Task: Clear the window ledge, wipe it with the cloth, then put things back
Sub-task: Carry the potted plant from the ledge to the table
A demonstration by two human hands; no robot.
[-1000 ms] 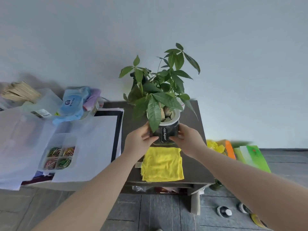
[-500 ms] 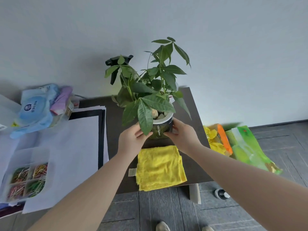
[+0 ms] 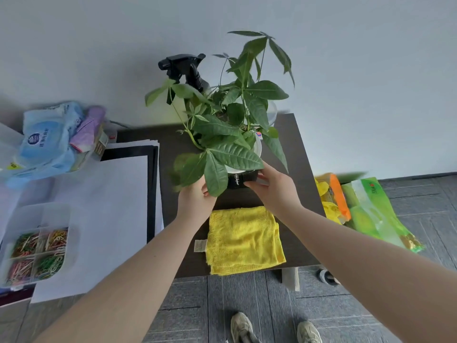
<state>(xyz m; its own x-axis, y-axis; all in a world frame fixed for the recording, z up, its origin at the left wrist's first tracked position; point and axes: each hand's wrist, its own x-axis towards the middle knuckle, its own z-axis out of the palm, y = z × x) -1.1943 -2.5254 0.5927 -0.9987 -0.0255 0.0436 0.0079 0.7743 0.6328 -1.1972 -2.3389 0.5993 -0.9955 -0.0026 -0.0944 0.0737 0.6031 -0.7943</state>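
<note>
You are gripping the potted plant [image 3: 243, 178] with your left hand [image 3: 195, 196] and right hand [image 3: 274, 186], over the dark counter [image 3: 300, 154] beyond the yellow cloth [image 3: 244, 240]. Its leaves are risking toppling the spray bottle [image 3: 188, 70] behind.

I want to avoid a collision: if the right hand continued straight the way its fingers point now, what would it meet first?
The right hand already grips the plant pot, fingers pointing left. Beyond the pot, the left hand likely comes next.

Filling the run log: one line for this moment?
both hands grip plant pot | over dark table | yellow cloth folded, untouched
</note>
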